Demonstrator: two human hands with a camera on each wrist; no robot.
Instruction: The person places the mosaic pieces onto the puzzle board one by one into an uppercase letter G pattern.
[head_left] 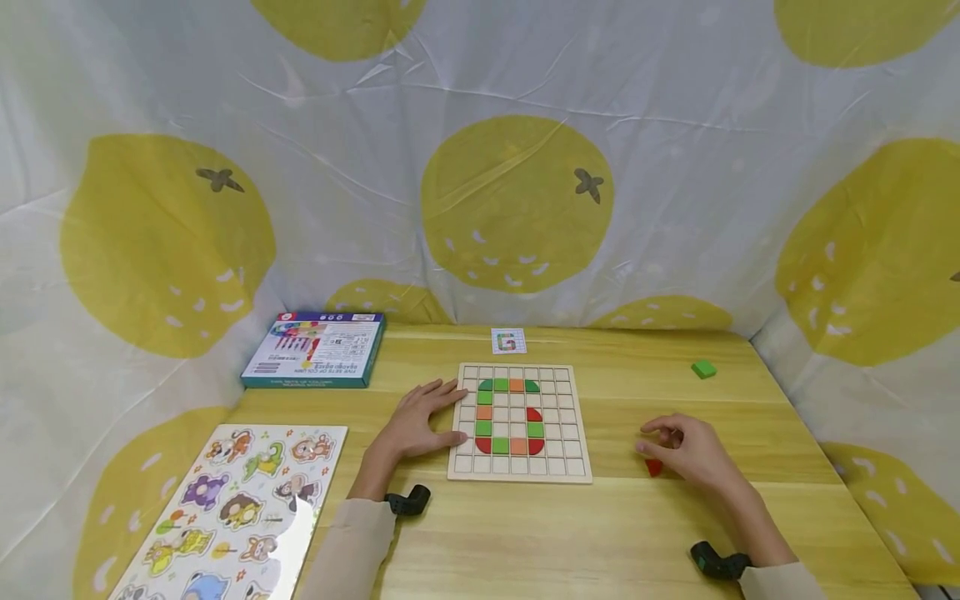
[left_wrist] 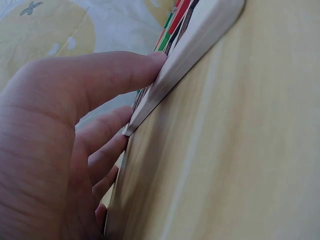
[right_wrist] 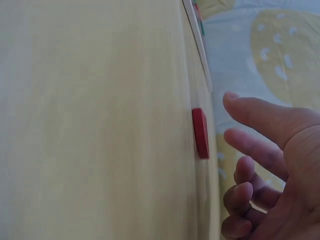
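Observation:
A square wooden grid board (head_left: 558, 467) lies on the table, with green, orange and red pieces set in its cells in the form of a letter G. At the board's left edge rests my left hand (head_left: 420, 421), fingers spread, thumb and fingertips touching the rim. The left wrist view shows that thumb (left_wrist: 120, 72) on the board's edge (left_wrist: 185, 65). My right hand (head_left: 688, 450) hovers over a red piece (head_left: 654, 468) to the right of the board. Thumb and fingers are apart and hold nothing; in the right wrist view the red piece (right_wrist: 200, 133) lies on the table.
Behind the board lies a small pattern card (head_left: 509, 341) showing a G. A green piece (head_left: 703, 368) sits at the back right. A flat box (head_left: 315, 354) is at the back left, and an animal puzzle board (head_left: 240, 508) at the front left. Lemon-print cloth (head_left: 517, 83) surrounds the table.

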